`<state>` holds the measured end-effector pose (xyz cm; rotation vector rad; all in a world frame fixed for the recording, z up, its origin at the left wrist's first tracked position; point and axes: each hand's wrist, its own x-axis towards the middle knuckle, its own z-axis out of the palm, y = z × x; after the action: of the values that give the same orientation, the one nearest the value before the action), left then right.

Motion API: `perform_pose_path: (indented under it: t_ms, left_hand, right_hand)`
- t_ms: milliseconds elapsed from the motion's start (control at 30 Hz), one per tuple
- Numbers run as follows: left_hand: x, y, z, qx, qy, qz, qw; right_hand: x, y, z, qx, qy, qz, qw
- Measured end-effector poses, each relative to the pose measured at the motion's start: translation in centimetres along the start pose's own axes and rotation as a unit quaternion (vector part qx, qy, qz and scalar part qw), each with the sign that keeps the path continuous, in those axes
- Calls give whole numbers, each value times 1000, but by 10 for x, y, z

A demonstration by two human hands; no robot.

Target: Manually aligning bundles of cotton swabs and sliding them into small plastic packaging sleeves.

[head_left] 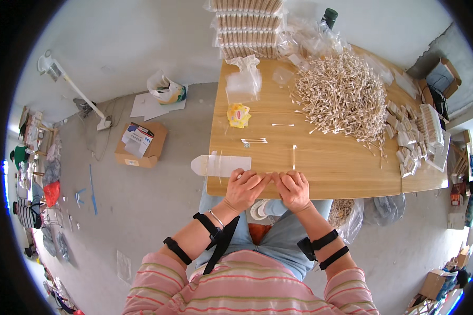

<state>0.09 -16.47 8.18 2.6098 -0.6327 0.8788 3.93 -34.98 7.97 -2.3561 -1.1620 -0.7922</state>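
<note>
At the table's near edge my left hand (245, 187) and my right hand (293, 190) almost meet, fingers curled and pinched. Something thin and pale seems to run between the fingertips, too small to make out. Beside my left hand lies a flat white card strip (228, 166) with a pointed left end. Just beyond my right hand is a single cotton swab (294, 156), pointing away from me. Farther off are another lone swab (283, 125) and a small row of swabs (254, 140). A stack of yellow printed labels (238, 115) sits at the left.
A big heap of loose cotton swabs (341, 94) covers the table's (268, 184) right side. Bundled swabs (407, 139) lie beyond it. Clear plastic bags (244, 84) and stacked packs (247, 29) stand at the back. On the floor are a cardboard box (155, 149) and a vacuum (76, 89).
</note>
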Motion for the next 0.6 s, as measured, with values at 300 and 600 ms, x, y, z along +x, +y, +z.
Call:
perform_pose_path:
  t_ms: [300,600]
  left_hand:
    - [4,1,4,-235,-32,-170,956]
    - [6,1,10,-434,-99,-402,800]
  right_hand:
    - [-1,-1,-1,89,-40,96,991]
    - [6,2,5,353,-56,294,887]
